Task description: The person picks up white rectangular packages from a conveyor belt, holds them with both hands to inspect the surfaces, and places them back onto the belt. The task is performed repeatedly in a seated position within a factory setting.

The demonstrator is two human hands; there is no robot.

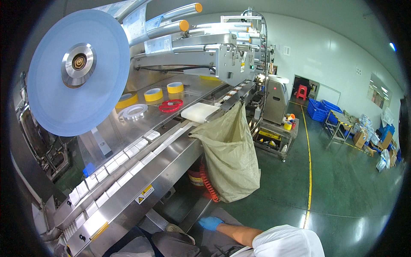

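Note:
My right hand (209,223), in a blue glove, rests low in the picture on my grey-clad leg, apart from the machine. Its fingers are too small and turned away to show whether they are closed. My left hand is out of sight. In front of me a steel conveyor (171,150) runs from lower left toward the upper right. Small white packets (112,166) lie along it in two rows. Over its middle part sits a white flat pad or cover (199,112). From its near side hangs an open beige sack (231,158).
A large blue film roll (102,55) looms at upper left. Yellow tape rolls (153,94), a silver tape roll (133,111) and red-handled scissors (171,105) lie on the steel plate. A red coiled hose (207,182) hangs beneath the conveyor. Blue crates (317,112) stand far right.

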